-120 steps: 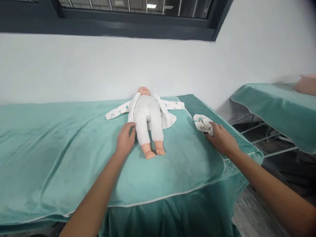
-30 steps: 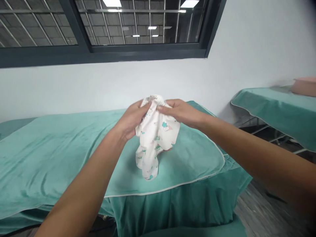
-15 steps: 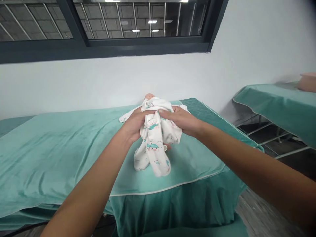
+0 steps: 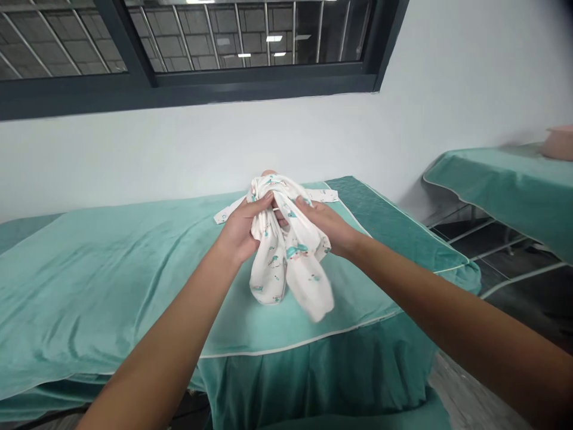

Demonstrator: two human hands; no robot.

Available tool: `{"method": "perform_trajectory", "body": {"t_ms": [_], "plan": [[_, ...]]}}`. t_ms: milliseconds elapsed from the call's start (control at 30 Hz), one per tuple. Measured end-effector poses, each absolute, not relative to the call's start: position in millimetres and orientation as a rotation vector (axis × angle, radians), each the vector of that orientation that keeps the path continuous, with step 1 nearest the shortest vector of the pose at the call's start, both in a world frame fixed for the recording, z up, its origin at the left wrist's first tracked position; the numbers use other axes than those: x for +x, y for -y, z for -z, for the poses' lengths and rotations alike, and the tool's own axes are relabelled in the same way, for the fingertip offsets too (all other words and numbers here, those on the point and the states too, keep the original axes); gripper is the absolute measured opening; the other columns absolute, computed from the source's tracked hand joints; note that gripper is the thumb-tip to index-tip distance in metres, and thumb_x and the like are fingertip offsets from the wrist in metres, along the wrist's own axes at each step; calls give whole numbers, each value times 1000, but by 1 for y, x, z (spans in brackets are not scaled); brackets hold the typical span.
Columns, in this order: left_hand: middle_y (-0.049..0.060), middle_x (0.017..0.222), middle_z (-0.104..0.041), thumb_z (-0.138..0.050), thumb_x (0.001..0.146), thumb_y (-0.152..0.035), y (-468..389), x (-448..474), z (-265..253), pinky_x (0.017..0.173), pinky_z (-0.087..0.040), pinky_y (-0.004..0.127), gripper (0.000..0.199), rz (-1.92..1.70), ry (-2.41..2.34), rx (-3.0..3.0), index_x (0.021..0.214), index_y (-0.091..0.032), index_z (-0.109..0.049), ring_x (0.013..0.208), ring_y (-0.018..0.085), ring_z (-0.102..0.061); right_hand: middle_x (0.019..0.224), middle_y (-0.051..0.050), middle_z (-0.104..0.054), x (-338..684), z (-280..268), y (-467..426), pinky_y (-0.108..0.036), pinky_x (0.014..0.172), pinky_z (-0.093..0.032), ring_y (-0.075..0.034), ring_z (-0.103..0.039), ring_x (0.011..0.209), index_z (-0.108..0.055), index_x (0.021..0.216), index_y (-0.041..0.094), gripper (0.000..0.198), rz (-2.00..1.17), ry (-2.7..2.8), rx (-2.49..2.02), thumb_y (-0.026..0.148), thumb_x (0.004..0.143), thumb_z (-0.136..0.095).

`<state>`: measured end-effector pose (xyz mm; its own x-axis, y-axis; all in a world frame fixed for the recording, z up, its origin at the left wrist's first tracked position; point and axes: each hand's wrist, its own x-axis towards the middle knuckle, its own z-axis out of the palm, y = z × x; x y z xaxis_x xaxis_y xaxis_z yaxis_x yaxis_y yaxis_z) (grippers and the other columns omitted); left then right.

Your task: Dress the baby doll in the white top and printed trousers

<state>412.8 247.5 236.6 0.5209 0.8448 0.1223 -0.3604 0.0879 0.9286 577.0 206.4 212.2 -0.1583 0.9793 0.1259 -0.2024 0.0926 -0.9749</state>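
A white baby romper (image 4: 268,269) with small green prints is bunched between my hands, its two legs hanging down over the bed. My left hand (image 4: 244,230) grips the gathered cloth on the left, thumb on top. On the right, my right hand (image 4: 329,224) pinches the same cloth with its thumb on top. Behind the bundle, a doll (image 4: 269,172) lies on the bed, only a bit of its head showing. The white sleeves (image 4: 323,195) spread out to either side of it. The rest of the doll is hidden by cloth and hands.
A green sheet (image 4: 111,286) covers the bed, which stands against a white wall under a dark-framed window (image 4: 259,80). To the right is another green-covered bed (image 4: 501,173) with a pink object (image 4: 558,143) on it and metal rails below.
The romper's legs have swung apart, the right one moving rightward. The cloth between my hands has opened into a gap, and the doll's head is more covered.
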Motion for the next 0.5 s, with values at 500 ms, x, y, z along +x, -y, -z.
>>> {"method": "perform_trajectory", "body": {"t_ms": [500], "plan": [[12, 99, -75, -83, 68, -36, -254, 396, -223, 75, -54, 34, 42, -425, -554, 1431, 103, -14, -73, 88, 25, -70, 89, -3, -71, 598, -226, -216, -31, 70, -53, -22, -67, 87, -62, 80, 24, 11, -1077, 1120, -919, 34, 84, -62]]}}
